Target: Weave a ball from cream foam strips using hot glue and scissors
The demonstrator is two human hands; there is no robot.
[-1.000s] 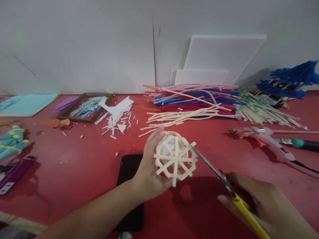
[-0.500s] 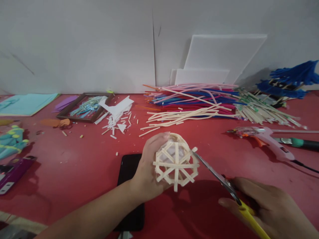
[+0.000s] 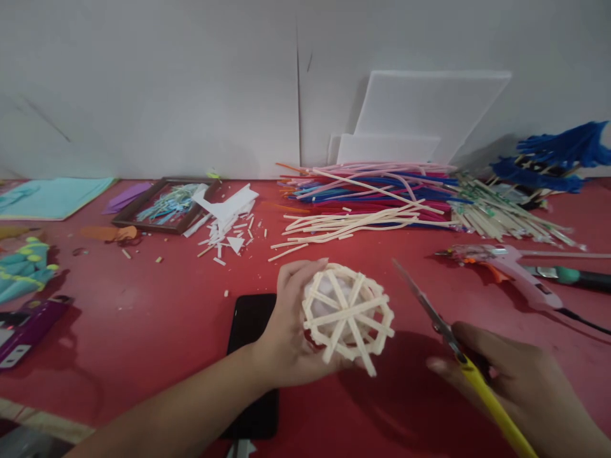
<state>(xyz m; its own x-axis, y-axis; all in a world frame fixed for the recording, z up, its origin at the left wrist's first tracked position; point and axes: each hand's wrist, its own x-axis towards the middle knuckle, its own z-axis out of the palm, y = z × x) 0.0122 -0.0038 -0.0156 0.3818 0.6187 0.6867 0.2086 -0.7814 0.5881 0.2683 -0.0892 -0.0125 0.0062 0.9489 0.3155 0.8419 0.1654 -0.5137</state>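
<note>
My left hand (image 3: 289, 334) is wrapped round a small cream-coloured basket-like frame (image 3: 351, 313), made of thin strips that cross like wheel spokes over a ring. Some strip ends stick out past the ring, the longest at the bottom. Something whitish and translucent shows inside it. In my right hand (image 3: 508, 375) is a pair of scissors (image 3: 443, 327) with yellow handles. Their blades point up and left, apart from the frame, and look closed or nearly so. Part of the right hand's grip is hidden behind the handles.
A black phone (image 3: 251, 324) lies under my left forearm. Behind are cream strips (image 3: 358, 221), coloured strips (image 3: 377, 181) and white paper scraps (image 3: 229, 216). To the right lie a pink glue gun (image 3: 520, 273) and its cord. A brown frame (image 3: 179, 227) and purple device (image 3: 31, 331) are left.
The frame has turned in my left hand and shifted slightly right. The scissors' tips have come away from its edge, out to the right; their blades have drawn together.
</note>
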